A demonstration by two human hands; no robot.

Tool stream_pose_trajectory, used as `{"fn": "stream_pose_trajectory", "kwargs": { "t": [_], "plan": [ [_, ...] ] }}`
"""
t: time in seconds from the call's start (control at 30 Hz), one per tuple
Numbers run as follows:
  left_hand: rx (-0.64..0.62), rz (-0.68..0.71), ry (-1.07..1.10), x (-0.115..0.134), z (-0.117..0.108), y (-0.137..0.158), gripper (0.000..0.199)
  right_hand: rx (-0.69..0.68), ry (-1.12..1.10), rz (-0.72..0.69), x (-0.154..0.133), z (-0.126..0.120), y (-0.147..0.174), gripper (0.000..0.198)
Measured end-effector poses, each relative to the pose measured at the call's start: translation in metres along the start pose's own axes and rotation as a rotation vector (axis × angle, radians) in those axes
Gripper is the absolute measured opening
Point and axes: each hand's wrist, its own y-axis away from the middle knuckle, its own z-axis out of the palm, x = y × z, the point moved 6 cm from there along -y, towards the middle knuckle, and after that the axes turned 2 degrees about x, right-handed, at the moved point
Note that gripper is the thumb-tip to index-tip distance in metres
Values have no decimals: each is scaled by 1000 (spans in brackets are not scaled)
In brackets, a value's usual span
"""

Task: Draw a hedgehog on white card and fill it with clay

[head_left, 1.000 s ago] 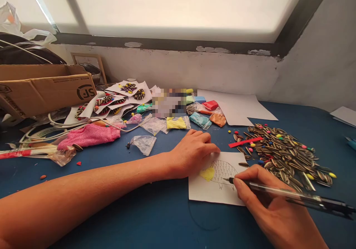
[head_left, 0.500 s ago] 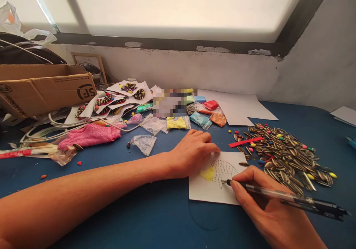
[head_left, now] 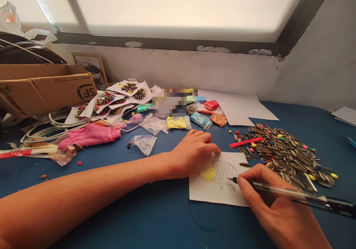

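A small white paper lies on the blue table, bearing a pen drawing of a rounded body with scale-like marks and two small legs. A flattened yellow patch, apparently modelling clay, sits at the drawing's left side. My left hand rests over the paper's upper left corner, loosely bent fingers apart from the thumb, gripping nothing visible. In my right hand a black-tipped, clear-barrelled pen is held, its tip at the lower right of the drawn body.
Striped sunflower seeds with small coloured balls are heaped at right, beside a red strip. Bagged coloured clay, a pink cloth, white sheets and a cardboard box lie farther back.
My right hand and the pen have shifted slightly right, the tip moving from the left leg to the body's lower right. A second leg now shows. My left hand stays put.
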Motion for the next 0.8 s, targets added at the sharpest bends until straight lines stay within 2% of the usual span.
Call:
{"fn": "stream_pose_trajectory", "kwargs": {
  "t": [0.43,0.8],
  "plan": [
    [1,-6,3,0,0,0,30,-63,35,-92,6,2,-4,20],
    [2,-4,1,-1,-1,0,31,0,7,-25,-2,1,1,23]
  ]
}}
